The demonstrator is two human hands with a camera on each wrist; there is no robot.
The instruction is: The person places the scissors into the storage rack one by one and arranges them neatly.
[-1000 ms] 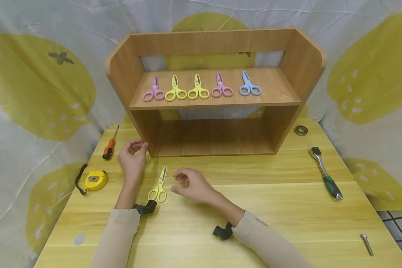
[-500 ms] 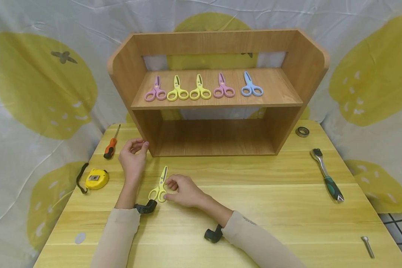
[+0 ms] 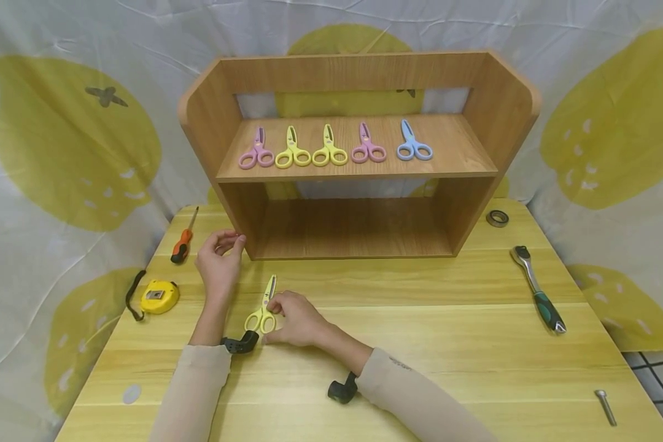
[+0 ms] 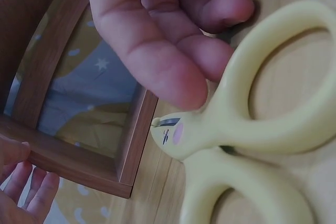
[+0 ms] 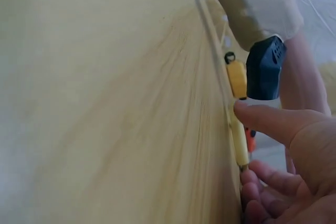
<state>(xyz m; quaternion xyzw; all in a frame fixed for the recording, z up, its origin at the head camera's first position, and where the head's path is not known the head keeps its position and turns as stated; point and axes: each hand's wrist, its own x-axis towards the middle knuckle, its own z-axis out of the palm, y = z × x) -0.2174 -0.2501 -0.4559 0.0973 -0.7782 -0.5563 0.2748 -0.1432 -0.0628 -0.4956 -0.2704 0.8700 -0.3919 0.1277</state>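
A pair of yellow scissors point(image 3: 264, 310) lies on the table, blades pointing toward the shelf. My right hand point(image 3: 298, 322) is right at it, thumb just below the near finger loop and fingertips by the pivot. In the left wrist view the scissors point(image 4: 202, 129) show large, with a fingertip of the right hand point(image 4: 163, 61) close over them. My left hand point(image 3: 218, 261) rests by the lower left front edge of the wooden shelf point(image 3: 359, 178), its thumb and fingers loosely bent. The left hand point(image 4: 26, 187) shows at that panel in the left wrist view.
On the upper board lie pink scissors point(image 3: 256, 153), several others in yellow and pink, and blue scissors point(image 3: 413, 146). A screwdriver point(image 3: 182, 242) and tape measure point(image 3: 160, 297) lie at left; a bearing point(image 3: 497, 218), ratchet wrench point(image 3: 538, 291) and bolt point(image 3: 604, 407) at right.
My right hand has moved left to the yellow scissors, its thumb shifting down past the near loop. The left hand and the scissors have stayed in place.
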